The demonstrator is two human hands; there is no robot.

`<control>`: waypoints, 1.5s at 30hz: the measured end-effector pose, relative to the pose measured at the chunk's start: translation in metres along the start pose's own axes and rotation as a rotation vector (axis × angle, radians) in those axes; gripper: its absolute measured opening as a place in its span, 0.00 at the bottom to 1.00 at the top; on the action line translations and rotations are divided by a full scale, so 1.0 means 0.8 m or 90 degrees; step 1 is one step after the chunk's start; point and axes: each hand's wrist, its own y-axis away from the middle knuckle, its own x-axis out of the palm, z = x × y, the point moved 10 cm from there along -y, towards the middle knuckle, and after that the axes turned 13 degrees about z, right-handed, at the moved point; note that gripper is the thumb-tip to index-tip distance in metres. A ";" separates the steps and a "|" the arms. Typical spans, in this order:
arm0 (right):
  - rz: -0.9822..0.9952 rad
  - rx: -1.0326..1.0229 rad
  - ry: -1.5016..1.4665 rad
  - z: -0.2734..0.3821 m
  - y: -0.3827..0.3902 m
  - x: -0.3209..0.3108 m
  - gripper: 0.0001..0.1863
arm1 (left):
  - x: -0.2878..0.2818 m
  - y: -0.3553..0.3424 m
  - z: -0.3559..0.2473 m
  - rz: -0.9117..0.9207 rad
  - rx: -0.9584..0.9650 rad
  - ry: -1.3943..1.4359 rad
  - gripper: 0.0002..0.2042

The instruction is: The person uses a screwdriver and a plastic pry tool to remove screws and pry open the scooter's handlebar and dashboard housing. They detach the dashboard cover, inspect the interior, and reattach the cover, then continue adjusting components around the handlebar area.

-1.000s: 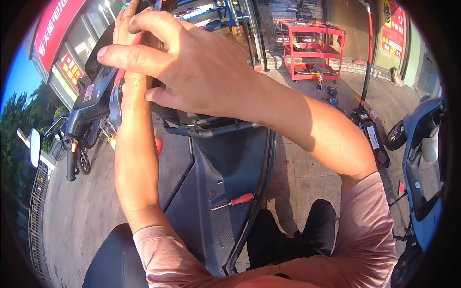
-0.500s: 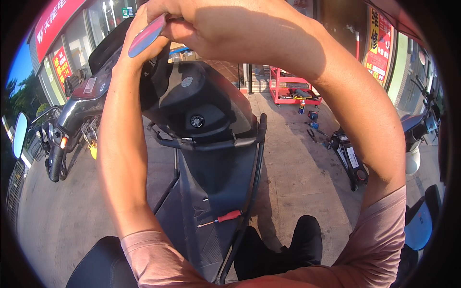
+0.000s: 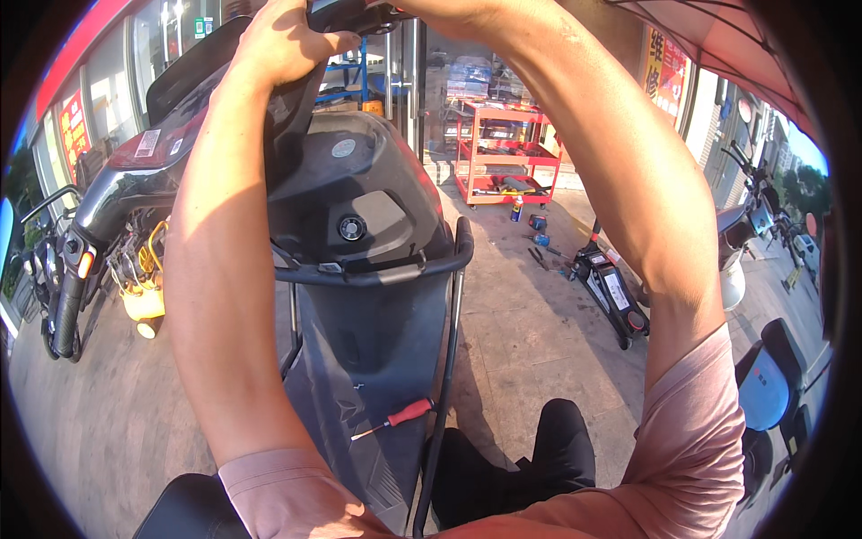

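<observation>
My left hand (image 3: 280,43) is at the top, gripping a dark panel (image 3: 334,16) on the front of a black scooter; its thumb sticks out to the right and its fingertips are cut off. Only the base of my right hand (image 3: 435,7) shows at the upper edge, beside that panel, its fingers out of view. Below my hands is the scooter's black inner front cover (image 3: 359,193) with a round lock (image 3: 351,227). A red-handled screwdriver (image 3: 409,413) lies on the footboard (image 3: 341,458), touched by neither hand.
A black tubular guard (image 3: 386,272) runs round the front cover. Right of it, a red tool cart (image 3: 512,160), a spray can (image 3: 516,209) and a black floor jack (image 3: 612,296) stand on the paving. To the left are a handlebar grip (image 3: 67,314) and a yellow machine (image 3: 142,301).
My right hand has moved up, mostly out of view. The shiny curved piece by its fingers no longer shows. The view has shifted, so the tool cart shows more fully.
</observation>
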 end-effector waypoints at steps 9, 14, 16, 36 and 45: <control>-0.050 -0.053 0.090 -0.014 -0.004 -0.010 0.14 | -0.011 0.016 -0.020 -0.060 0.016 -0.167 0.30; -0.152 -0.261 0.081 -0.015 0.019 0.007 0.10 | -0.007 -0.006 0.036 0.035 -0.069 -0.017 0.21; -0.199 -0.277 0.200 -0.019 0.026 0.022 0.08 | -0.009 -0.007 0.046 0.029 0.022 0.186 0.21; -0.049 -0.311 -0.082 -0.027 0.008 0.019 0.13 | -0.004 -0.003 0.037 -0.012 -0.074 0.300 0.12; -0.072 -0.347 0.022 -0.020 0.004 0.011 0.14 | -0.013 0.002 0.015 -0.004 -0.043 0.104 0.21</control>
